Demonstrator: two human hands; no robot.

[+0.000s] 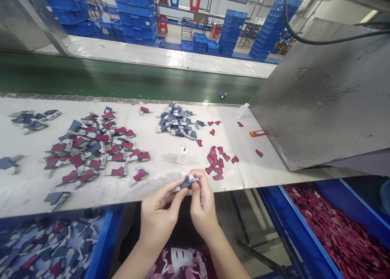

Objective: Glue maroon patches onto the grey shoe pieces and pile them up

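Note:
Between my fingertips, at the front edge of the white table, is a small blue-grey and white plastic part (185, 184). My left hand (161, 208) pinches its left end, and my right hand (203, 203) grips the other end. Some dark red shows at its underside, mostly hidden by my fingers. Just beyond my hands stands a small white dropper bottle (183, 155) with a dark tip. To the right lies a loose heap of flat dark red pieces (215, 161). A pile of blue-grey and white parts (176, 122) sits farther back.
Many red-topped parts (91, 144) spread over the table's left. A green conveyor belt (122, 81) runs behind. At right are a metal panel (329, 96), a red packet (258, 133) and a blue bin (300, 218) of red pieces. Another blue bin (105, 240) holds parts at lower left.

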